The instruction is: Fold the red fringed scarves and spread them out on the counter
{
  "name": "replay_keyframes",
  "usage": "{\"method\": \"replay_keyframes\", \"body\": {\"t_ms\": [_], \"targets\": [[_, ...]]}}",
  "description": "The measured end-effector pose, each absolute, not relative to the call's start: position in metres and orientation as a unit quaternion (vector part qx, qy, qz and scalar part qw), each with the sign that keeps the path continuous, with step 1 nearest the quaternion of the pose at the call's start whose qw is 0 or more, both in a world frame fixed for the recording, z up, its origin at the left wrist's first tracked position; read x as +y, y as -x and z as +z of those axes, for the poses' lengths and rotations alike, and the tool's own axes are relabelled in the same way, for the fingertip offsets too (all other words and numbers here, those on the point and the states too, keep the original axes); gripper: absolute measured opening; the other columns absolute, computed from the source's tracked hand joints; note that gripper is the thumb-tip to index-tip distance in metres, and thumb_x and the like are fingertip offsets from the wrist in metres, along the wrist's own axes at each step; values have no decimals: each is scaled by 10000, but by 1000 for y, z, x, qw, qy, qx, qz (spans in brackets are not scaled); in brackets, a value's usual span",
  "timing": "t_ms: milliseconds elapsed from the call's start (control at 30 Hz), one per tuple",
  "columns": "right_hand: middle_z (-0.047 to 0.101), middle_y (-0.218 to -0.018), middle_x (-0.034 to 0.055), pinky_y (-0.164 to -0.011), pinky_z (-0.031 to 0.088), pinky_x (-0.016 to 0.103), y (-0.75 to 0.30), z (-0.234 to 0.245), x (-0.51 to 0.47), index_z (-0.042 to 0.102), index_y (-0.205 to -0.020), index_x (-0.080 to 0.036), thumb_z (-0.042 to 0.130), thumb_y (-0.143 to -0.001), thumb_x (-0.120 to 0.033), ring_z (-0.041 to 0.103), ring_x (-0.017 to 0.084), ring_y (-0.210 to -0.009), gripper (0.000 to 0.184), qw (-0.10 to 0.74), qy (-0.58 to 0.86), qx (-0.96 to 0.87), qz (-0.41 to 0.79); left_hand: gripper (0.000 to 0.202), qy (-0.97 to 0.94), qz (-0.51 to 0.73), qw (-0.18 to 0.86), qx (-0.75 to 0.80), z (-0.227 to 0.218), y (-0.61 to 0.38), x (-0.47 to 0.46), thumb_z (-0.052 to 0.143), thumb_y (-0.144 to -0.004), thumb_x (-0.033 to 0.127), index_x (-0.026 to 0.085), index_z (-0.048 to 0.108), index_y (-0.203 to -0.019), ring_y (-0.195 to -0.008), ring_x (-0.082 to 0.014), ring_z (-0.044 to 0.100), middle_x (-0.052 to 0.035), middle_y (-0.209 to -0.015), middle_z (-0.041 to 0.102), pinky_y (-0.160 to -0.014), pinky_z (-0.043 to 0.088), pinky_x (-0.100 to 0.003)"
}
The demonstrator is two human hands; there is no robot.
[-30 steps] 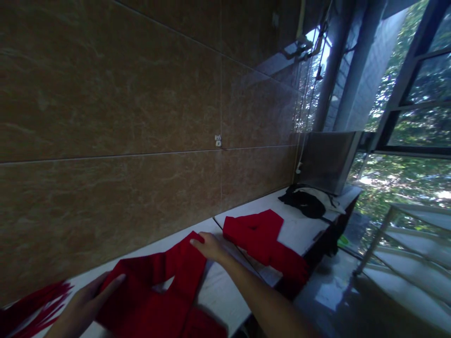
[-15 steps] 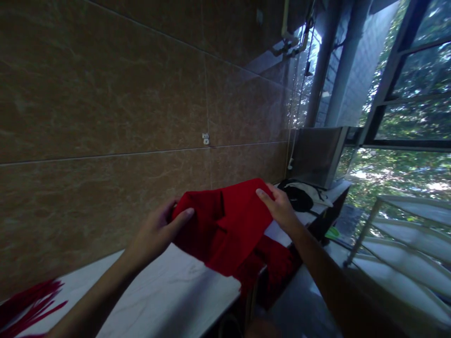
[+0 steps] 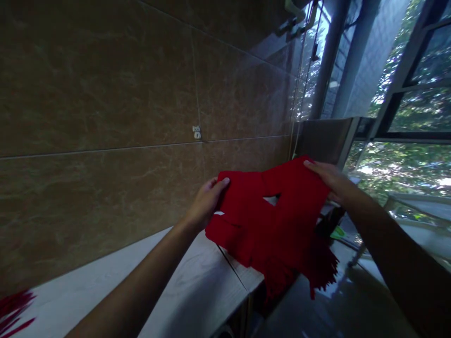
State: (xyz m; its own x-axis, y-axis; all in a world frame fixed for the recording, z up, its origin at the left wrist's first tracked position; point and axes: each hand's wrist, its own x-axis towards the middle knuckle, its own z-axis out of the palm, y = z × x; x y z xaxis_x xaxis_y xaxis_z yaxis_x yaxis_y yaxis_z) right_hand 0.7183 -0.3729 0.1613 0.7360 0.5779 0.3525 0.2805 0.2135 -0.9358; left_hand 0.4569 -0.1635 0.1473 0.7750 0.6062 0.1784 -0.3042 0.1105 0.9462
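Both my hands hold a folded red scarf (image 3: 278, 220) up in the air above the right part of a white counter (image 3: 183, 286). My left hand (image 3: 207, 202) pinches its left edge, thumb on top. At the scarf's upper right corner my right hand (image 3: 327, 178) is closed on the cloth. The scarf's fringed end hangs down past the counter's front edge. A second red piece under it is mostly hidden by the held scarf.
A brown tiled wall (image 3: 105, 103) runs along the back of the counter. More red fringe (image 3: 14, 307) shows at the far left edge. A metal box (image 3: 324, 141) stands at the counter's far end by a window (image 3: 405, 117). The wet floor (image 3: 317, 314) lies below right.
The scarf lay flat on the counter a second ago; both hands lifted it and carried it to the right. It now hides the second red piece and the black item.
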Motion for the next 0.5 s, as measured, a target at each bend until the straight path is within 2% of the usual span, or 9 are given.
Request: {"method": "replay_keyframes", "body": {"t_ms": [100, 167, 267, 367, 500], "targets": [[777, -825, 78, -711, 615, 340, -733, 116, -324, 705, -839, -216, 686, -871, -458, 735, 201, -706, 245, 660, 654, -330, 168, 150, -567, 290, 723, 268, 98, -474, -128, 598, -942, 308, 179, 668, -973, -588, -115, 621, -13, -731, 674, -548, 530, -193], [757, -721, 87, -656, 606, 336, -739, 77, -293, 685, -732, -197, 703, -853, -476, 721, 207, -654, 304, 629, 679, -325, 194, 164, -568, 263, 702, 339, 58, -482, -108, 569, -949, 278, 159, 644, -865, -498, -123, 564, -11, -644, 619, -436, 488, -207], [720, -630, 54, -576, 572, 311, -748, 18, -264, 666, -679, -193, 722, -850, -476, 688, 188, -590, 336, 584, 716, -317, 212, 167, -580, 238, 672, 394, 9, -487, -86, 552, -936, 207, 144, 613, -794, -497, -142, 556, -13, -625, 586, -415, 517, -250], [710, -681, 6, -596, 567, 292, -761, -24, -259, 677, -776, -159, 661, -929, -467, 668, 136, -588, 344, 560, 740, -310, 206, 148, -607, 229, 648, 400, -15, -490, -70, 584, -936, 256, 135, 646, -877, -635, -173, 620, -43, -744, 635, -473, 575, -276], [705, -718, -6, -610, 563, 280, -777, -42, -263, 681, -822, -155, 618, -972, -455, 664, 121, -612, 341, 553, 753, -327, 145, 283, -648, 212, 614, 397, -18, -501, -57, 711, -863, 399, 129, 678, -939, -801, -241, 664, -115, -953, 692, -473, 590, -297]]}}
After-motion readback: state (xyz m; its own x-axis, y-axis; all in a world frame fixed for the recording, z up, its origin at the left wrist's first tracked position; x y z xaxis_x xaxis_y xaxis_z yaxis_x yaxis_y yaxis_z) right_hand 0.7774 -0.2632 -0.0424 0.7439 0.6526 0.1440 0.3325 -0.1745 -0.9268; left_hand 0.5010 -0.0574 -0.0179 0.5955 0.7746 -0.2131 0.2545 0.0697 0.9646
